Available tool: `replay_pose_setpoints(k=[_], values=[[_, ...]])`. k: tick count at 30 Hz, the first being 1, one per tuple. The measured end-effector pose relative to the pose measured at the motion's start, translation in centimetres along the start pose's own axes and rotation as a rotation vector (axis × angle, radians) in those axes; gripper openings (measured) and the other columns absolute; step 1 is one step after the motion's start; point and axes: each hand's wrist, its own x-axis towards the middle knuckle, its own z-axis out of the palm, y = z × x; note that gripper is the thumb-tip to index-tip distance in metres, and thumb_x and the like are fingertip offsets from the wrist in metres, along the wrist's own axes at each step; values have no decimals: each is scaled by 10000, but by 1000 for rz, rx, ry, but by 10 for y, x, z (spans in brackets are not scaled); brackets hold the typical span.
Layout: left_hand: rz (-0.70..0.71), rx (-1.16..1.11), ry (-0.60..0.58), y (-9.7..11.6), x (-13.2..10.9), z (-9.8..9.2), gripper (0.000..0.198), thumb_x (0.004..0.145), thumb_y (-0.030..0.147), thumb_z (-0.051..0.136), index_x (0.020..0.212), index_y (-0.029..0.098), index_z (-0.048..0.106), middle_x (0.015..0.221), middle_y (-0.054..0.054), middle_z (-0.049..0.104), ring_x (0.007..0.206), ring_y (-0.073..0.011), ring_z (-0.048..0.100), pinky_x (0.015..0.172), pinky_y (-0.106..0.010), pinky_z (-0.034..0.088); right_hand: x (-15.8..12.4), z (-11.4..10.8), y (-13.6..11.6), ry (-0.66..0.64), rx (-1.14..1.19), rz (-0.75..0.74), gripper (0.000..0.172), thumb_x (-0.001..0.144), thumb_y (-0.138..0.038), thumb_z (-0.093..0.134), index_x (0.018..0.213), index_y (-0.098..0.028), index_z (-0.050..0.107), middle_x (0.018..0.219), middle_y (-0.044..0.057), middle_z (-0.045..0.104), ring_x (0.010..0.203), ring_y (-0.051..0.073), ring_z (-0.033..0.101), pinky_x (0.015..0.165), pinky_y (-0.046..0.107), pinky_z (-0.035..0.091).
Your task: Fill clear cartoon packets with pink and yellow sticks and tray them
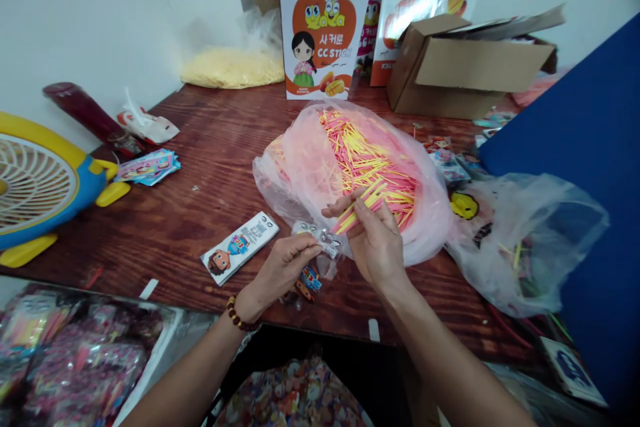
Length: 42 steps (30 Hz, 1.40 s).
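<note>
My right hand [375, 240] is closed round a small bunch of pink and yellow sticks [361, 205], held over the open mouth of a clear plastic bag [300, 167] full of the same sticks [370, 160]. My left hand [285, 267] pinches a small clear printed packet [320, 238] just left of the right hand; a beaded bracelet [239, 317] is on that wrist. A flat printed cartoon packet [240, 247] lies on the wooden table [210, 147] to the left of my hands.
A yellow and blue fan [40, 187] stands at the left. Behind the bag stand an orange CC Stick box [320, 20] and an open cardboard box [465, 67]. A second clear bag [525, 240] lies right, against a blue panel [590, 160]. Packed packets [65, 353] fill a tray lower left.
</note>
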Motion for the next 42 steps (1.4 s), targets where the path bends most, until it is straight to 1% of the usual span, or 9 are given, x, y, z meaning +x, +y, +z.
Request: replay_pose_setpoints(k=[5, 8, 11, 15, 18, 24, 29, 37, 42], values=[[1, -4, 46, 0, 4, 2, 280, 946, 338, 532, 749, 161, 622, 692, 7, 534, 660, -122, 443, 626, -239, 351, -10, -11, 18, -9, -90, 46, 100, 913, -327, 583, 985, -260, 598, 848, -20, 730, 939, 197, 706, 927, 392, 521], [-29, -44, 80, 1, 8, 4, 221, 917, 322, 568, 836, 159, 693, 758, -11, 634, 698, -134, 515, 664, -236, 395, -14, -17, 20, -71, -295, 24, 116, 914, -308, 591, 991, -242, 647, 1021, 14, 742, 1109, 200, 650, 1038, 382, 445], [-95, -121, 111, 2, 11, 6, 213, 884, 336, 607, 825, 160, 712, 751, -8, 647, 690, -131, 523, 656, -228, 411, -11, -20, 15, -124, -401, 31, 205, 918, -345, 599, 1079, -242, 675, 1156, 36, 720, 1137, 201, 629, 1047, 376, 434], [-146, -233, 129, -1, 15, 8, 238, 846, 380, 649, 805, 156, 717, 731, -7, 633, 664, -127, 506, 619, -223, 413, -4, -24, 6, -139, -402, 48, 315, 961, -448, 513, 1038, -231, 729, 1079, 61, 746, 1048, 221, 667, 1001, 407, 469], [-129, -279, 162, -2, 17, 9, 220, 833, 361, 666, 793, 151, 719, 745, -9, 643, 686, -126, 517, 652, -228, 432, -1, -25, 2, -175, -505, 27, 266, 932, -411, 576, 984, -231, 765, 1079, 53, 749, 1060, 224, 662, 1010, 395, 463], [-138, -410, 198, 1, 20, 11, 185, 796, 329, 718, 843, 153, 754, 814, -20, 715, 733, -137, 600, 698, -233, 485, 2, -23, -3, -179, -484, 46, 295, 960, -413, 533, 1082, -259, 753, 1153, 35, 736, 1128, 210, 641, 1042, 379, 443], [-134, -512, 236, 3, 21, 11, 183, 775, 325, 745, 852, 160, 765, 844, -25, 737, 753, -139, 628, 721, -236, 509, 4, -15, -7, -275, -523, 80, 333, 960, -451, 522, 1116, -255, 741, 1207, 42, 720, 1167, 212, 628, 1069, 388, 433], [-121, -540, 253, -4, 17, 6, 231, 815, 378, 717, 885, 167, 781, 853, -33, 751, 752, -150, 644, 716, -247, 513, 9, -11, -11, -314, -493, 61, 277, 925, -388, 570, 1098, -266, 749, 1224, 33, 717, 1219, 229, 603, 1117, 421, 384], [-68, -535, 279, -3, 17, 2, 220, 825, 365, 709, 914, 182, 793, 882, -40, 763, 810, -176, 662, 780, -276, 521, 11, -3, -21, -368, -598, 50, 280, 916, -392, 575, 1101, -271, 747, 1216, 33, 719, 1212, 233, 604, 1113, 434, 388]])
